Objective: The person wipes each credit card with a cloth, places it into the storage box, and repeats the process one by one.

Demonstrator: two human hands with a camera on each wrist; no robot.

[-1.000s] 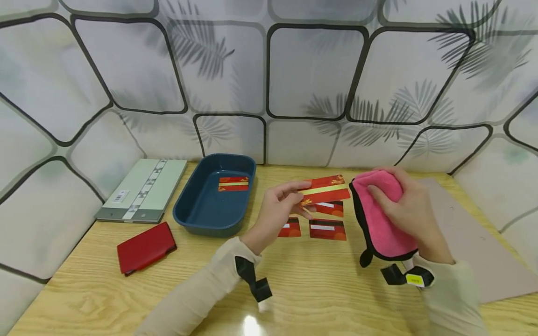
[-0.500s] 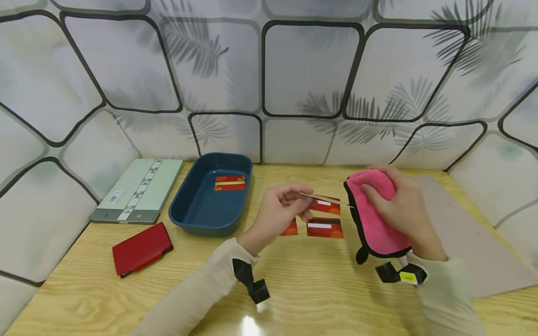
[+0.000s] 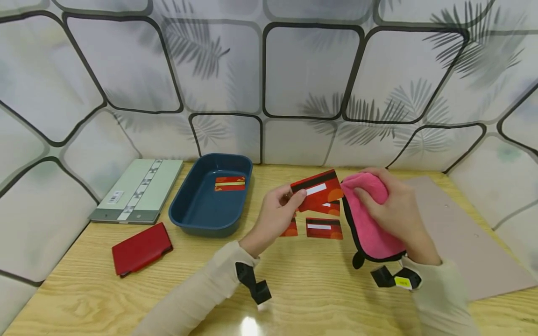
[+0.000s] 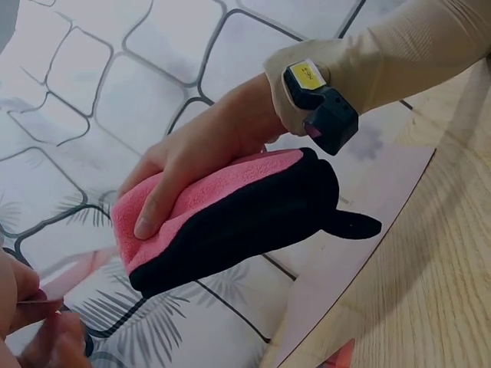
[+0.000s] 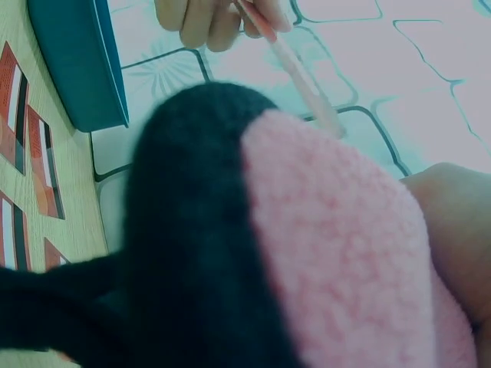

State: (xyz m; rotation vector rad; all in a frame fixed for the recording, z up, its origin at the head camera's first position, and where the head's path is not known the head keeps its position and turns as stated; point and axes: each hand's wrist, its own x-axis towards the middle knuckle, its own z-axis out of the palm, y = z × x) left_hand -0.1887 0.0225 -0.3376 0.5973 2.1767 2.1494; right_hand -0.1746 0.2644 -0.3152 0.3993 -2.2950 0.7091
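Note:
My left hand [image 3: 275, 212] pinches a red bank card [image 3: 321, 186] between thumb and fingers, held up with its dark stripe and white strip showing. The right hand [image 3: 401, 214] grips a folded pink cloth [image 3: 376, 224] with black edging and a black loop. The cloth's upper corner is right at the card's right edge in the head view; in the left wrist view the thumb presses into the pink cloth [image 4: 180, 207]. Beneath the held card lie several similar cards on the table, one of them a striped card [image 3: 324, 228]; others are partly covered by the left hand and held card.
A blue tray [image 3: 201, 224] with a red and gold card [image 3: 230, 183] inside stands left of the hands. Farther left are a pale green folder [image 3: 140, 186] and a red wallet [image 3: 142, 249]. A greyish-pink board [image 3: 466, 247] lies at the right, partly under the right arm.
The left hand has turned the card over, from its gold-banded face through edge-on to its striped side. The right hand has moved slightly left with the cloth, closer to the card.

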